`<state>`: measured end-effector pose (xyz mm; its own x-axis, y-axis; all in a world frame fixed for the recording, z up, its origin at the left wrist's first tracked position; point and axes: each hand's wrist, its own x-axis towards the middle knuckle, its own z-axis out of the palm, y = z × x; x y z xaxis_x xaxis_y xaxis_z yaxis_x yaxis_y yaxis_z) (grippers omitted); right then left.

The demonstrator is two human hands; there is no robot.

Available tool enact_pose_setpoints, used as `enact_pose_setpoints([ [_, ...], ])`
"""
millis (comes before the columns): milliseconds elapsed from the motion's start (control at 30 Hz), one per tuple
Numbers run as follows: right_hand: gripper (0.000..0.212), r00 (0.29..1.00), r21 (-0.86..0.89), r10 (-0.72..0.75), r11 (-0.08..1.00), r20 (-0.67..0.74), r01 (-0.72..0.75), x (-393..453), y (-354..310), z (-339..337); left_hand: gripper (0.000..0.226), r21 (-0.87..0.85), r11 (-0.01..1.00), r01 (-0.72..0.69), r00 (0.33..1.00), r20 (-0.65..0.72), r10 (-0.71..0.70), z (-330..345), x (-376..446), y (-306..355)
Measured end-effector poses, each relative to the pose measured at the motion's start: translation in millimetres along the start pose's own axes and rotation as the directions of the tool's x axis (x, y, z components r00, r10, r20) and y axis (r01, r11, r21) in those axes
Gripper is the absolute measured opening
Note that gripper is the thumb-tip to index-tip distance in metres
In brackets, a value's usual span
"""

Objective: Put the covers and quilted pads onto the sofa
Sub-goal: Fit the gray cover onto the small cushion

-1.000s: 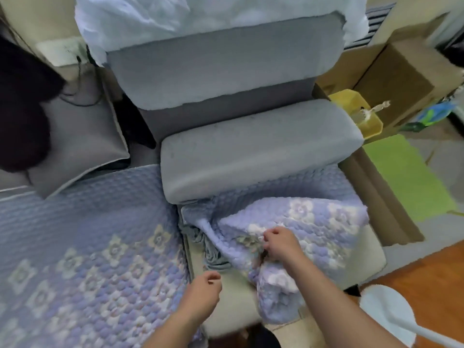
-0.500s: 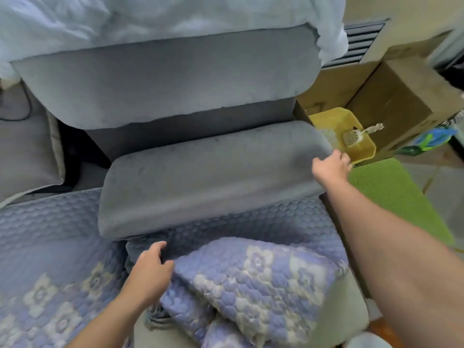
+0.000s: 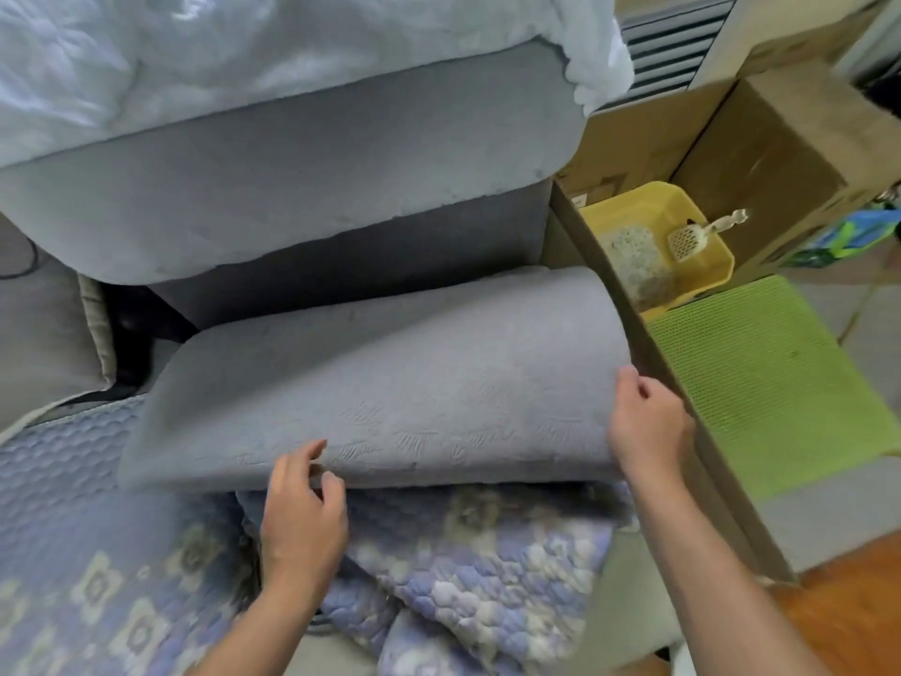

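Grey seat cushion (image 3: pixel 390 383) mid-frame is tipped up at its near edge: right hand (image 3: pixel 651 426) clamps its right corner, left hand (image 3: pixel 302 509) fingers curl under, probably clearing room for the bunched quilted pad (image 3: pixel 478 568) below.

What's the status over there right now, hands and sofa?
Right hand grips the grey seat cushion's right end; left hand at its front edge. Quilted pad bunched beneath the cushion, not spread. Nothing blocking.
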<state>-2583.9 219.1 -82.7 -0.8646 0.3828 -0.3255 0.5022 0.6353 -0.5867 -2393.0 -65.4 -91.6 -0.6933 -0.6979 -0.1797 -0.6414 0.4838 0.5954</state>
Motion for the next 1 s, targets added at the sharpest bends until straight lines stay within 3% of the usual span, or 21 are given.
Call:
enact_pose_setpoints([
  [67,0.051,0.999,0.027,0.019,0.999,-0.032,-0.018,-36.4,32.0,-19.3,0.036,-0.022,0.995,-0.101,0.991,-0.089,0.098,-6.1,4.2,20.0],
  [167,0.06,0.988,0.061,0.143,0.987,0.056,-0.146,-59.4,81.4,-23.4,0.035,0.039,0.987,-0.157,0.987,-0.024,0.158,-2.7,18.8,26.1],
  [233,0.072,0.962,0.103,0.253,0.959,0.106,-0.263,-73.9,97.7,-18.3,0.035,0.122,0.989,-0.09,0.991,0.107,0.077,1.8,28.4,19.7],
  [300,0.079,0.935,-0.022,0.324,0.946,0.143,-0.324,-86.5,108.2,-18.5,0.037,0.235,0.972,-0.012,0.975,0.22,-0.041,1.4,28.4,11.1],
  [333,0.085,0.927,-0.078,0.339,0.941,0.16,-0.331,-91.2,111.3,-20.1,0.041,0.279,0.959,0.04,0.969,0.222,-0.105,-1.3,22.9,6.3],
  [400,0.105,0.883,-0.09,0.39,0.921,0.26,-0.38,-99.4,113.4,-23.9,0.064,0.258,0.933,0.25,0.955,0.094,-0.282,-8.9,4.3,-3.1],
  [467,0.11,0.819,-0.129,0.395,0.917,0.415,-0.377,-114.7,116.5,-23.9,0.095,0.117,0.855,0.505,0.863,-0.044,-0.503,-24.2,-19.7,-9.8],
  [500,0.11,0.786,-0.165,0.395,0.918,0.475,-0.362,-123.0,116.8,-23.3,0.104,0.031,0.78,0.625,0.78,-0.056,-0.623,-31.7,-30.9,-12.8],
  [567,0.115,0.735,-0.199,0.41,0.911,0.54,-0.362,-138.6,116.7,-21.1,0.11,-0.175,0.557,0.812,0.572,0.044,-0.819,-34.5,-44.5,-35.0],
  [600,0.118,0.725,-0.193,0.413,0.908,0.552,-0.371,-145.5,115.9,-20.6,0.113,-0.292,0.44,0.849,0.493,0.139,-0.859,-36.5,-50.5,-46.2],
  [633,0.12,0.723,-0.189,0.423,0.903,0.547,-0.385,-149.8,117.8,-19.9,0.112,-0.393,0.351,0.85,0.462,0.236,-0.855,-38.0,-53.9,-60.3],
  [667,0.122,0.741,-0.182,0.413,0.909,0.529,-0.376,-152.0,119.3,-18.4,0.103,-0.448,0.305,0.84,0.47,0.321,-0.822,-41.3,-54.6,-72.8],
  [767,0.123,0.779,-0.196,0.39,0.921,0.49,-0.338,-162.4,120.6,-15.0,0.058,-0.486,0.374,0.79,0.59,0.438,-0.678,-57.1,-49.6,-98.9],
  [867,0.117,0.835,-0.156,0.346,0.938,0.428,-0.309,-182.9,108.5,-13.1,0.039,-0.518,0.482,0.707,0.695,0.385,-0.607,-69.2,-49.0,-98.0],
  [933,0.1,0.842,-0.046,0.343,0.933,0.417,-0.358,-199.5,102.8,-12.4,0.026,-0.491,0.632,0.6,0.797,0.303,-0.522,-79.9,-53.6,-83.8],
  [1000,0.098,0.851,0.066,0.345,0.914,0.395,-0.401,-208.1,116.0,-8.1,0.018,-0.435,0.779,0.451,0.892,0.199,-0.406,-96.7,-60.8,-70.7],
])
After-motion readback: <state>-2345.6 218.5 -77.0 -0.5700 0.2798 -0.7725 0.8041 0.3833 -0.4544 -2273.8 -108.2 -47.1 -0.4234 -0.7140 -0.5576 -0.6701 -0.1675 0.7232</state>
